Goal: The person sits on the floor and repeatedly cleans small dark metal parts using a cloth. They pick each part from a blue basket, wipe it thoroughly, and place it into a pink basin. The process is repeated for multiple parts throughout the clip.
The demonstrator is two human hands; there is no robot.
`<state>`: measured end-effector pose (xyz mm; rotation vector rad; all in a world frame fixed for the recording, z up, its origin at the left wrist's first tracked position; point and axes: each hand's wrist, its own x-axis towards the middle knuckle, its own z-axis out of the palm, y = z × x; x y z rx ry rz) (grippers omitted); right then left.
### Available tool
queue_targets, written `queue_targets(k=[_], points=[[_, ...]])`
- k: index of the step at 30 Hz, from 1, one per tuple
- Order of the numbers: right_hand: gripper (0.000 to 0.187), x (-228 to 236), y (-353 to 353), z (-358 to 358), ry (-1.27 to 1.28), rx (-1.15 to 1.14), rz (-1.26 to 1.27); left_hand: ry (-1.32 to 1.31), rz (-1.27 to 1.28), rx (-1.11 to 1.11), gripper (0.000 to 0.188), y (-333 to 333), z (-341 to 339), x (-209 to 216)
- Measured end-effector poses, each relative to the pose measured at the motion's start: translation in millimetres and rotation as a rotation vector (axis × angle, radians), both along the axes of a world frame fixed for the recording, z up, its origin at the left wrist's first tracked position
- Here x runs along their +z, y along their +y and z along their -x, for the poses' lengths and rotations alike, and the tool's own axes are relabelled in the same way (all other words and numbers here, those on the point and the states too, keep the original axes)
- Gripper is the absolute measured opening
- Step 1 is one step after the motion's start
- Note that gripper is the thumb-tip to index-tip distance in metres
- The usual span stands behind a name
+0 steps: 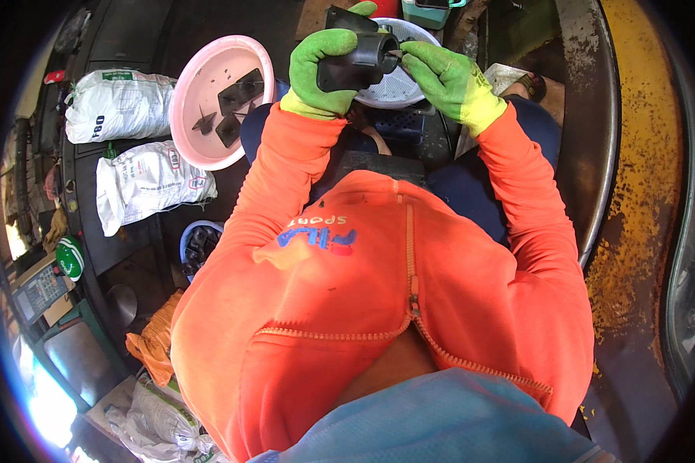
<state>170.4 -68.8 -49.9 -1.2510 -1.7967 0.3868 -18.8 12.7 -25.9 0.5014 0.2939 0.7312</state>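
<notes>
My left hand [316,68], in a green work glove, is wrapped round a black plastic part [369,59] with a flat plate and a short round tube. The tube's open end faces my right hand [445,79], gloved the same way. Thumb and fingers of that hand pinch together at the tube's rim. A thin sliver shows at their tips, too small to name. Below the part stands a white perforated basket [403,91], partly covered by my hands. A pink basin [181,116] to the left holds several flat black pieces [240,92].
Two white sacks [123,106] [148,185] lie left of the basin. A small blue-rimmed tub [195,241] with black items sits nearer me. An orange bag [156,336] and a scale with keypad [40,292] are farther left. A rusty yellow metal surface [633,177] runs along the right.
</notes>
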Motion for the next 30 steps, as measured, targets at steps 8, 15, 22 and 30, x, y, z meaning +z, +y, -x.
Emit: queue_targets(k=[8, 15, 22, 30], points=[[0.027, 4, -9, 13, 0.315, 0.015, 0.237, -0.011, -0.429, 0.081, 0.07, 1, -7, 10], [0.031, 19, -20, 23, 0.598, 0.078, 0.452, -0.11, -0.533, 0.174, 0.078, -7, -23, 17], [0.027, 48, -34, 24, 1.005, 0.201, 0.779, 0.068, -0.768, 0.34, 0.087, -10, -19, 11], [0.031, 53, -30, 12, 1.547, 0.51, 1.103, 0.224, -1.619, 0.528, 0.079, 26, -10, -11]])
